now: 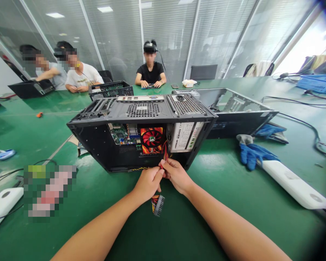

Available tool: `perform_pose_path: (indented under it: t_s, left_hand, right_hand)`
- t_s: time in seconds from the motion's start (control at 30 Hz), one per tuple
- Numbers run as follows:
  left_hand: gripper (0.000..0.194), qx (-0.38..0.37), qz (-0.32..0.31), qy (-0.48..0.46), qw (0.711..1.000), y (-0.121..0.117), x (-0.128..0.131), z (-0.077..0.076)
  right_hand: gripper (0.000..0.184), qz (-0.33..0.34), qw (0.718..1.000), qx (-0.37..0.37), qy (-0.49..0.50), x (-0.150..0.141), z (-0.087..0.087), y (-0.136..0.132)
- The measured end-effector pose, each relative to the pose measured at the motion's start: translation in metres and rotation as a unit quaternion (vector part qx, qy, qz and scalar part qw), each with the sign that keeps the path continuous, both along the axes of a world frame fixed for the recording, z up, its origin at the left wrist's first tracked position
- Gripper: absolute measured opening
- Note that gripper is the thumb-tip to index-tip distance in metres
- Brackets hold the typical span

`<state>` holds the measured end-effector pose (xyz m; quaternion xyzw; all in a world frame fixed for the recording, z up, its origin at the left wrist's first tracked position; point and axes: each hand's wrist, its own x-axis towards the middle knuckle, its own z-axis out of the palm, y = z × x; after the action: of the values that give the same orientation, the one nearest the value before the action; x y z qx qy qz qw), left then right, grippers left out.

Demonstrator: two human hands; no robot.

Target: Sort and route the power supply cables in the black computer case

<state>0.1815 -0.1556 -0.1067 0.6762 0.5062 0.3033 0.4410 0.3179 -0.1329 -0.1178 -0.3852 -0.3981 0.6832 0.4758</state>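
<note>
In front of me a black computer case [95,145] lies with its open side toward me. Inside are a green motherboard [120,135], a red-bladed cooling fan [152,139] and a silver power supply [183,137] with a printed label. A bundle of coloured power cables [165,150] comes out beside the power supply. My left hand [149,181] and my right hand [176,174] meet at the case's front edge, both closed around this bundle. Below my left hand dangles the wide black power connector [159,206] at its end. The fingertips hide the gripped stretch.
Behind to the right stands another open case [241,121]. Blue work gloves [250,152] and a white power strip [293,183] lie on the right of the green table [206,214]. Another white strip [5,206] is at left. Several people sit across the table.
</note>
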Motion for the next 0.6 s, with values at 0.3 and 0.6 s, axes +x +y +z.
perform_pose_path:
  t_s: [0.3, 0.6]
  left_hand:
    - [0.031, 0.07, 0.028, 0.049, 0.996, -0.0018, 0.0012, 0.0047]
    - [0.029, 0.056, 0.028, 0.046, 0.997, -0.0013, 0.001, 0.0048]
  right_hand:
    - [0.043, -0.017, 1.0, 0.003, -0.001, -0.0017, -0.0019, 0.0014]
    - [0.044, -0.014, 1.0, 0.004, -0.004, -0.0013, -0.0004, 0.0004]
